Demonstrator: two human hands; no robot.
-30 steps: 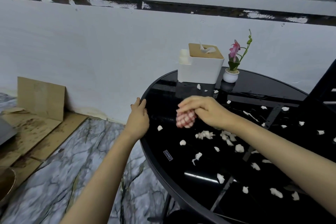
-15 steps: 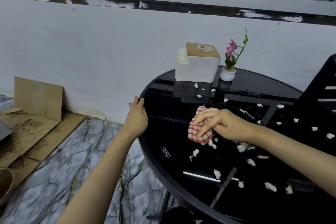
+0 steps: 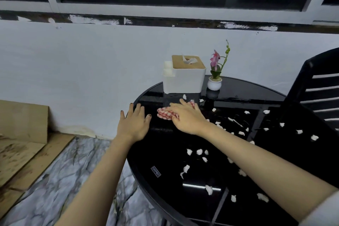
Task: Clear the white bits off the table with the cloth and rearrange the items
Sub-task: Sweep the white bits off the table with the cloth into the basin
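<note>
The right grip (image 3: 187, 117), fingers flat on the cloth (image 3: 165, 113), has pushed it from mid-worktop (image 3: 165, 152) up near the box (image 3: 183, 80), the left grip (image 3: 134, 124) now open, seemingly on the rim; most bits (image 3: 199, 151) remain.

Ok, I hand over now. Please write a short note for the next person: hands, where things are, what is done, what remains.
Left hand: open, fingers spread, resting on the table at its left rim.
Right hand: open, pressing flat on the checked cloth, in front of the tissue box.
The flower pot stands right of the box, at the far edge.
Done: only the strip near the hands looks free of bits.
Left: many white bits lie scattered over the middle and right; box and pot seemingly not rearranged yet.
</note>
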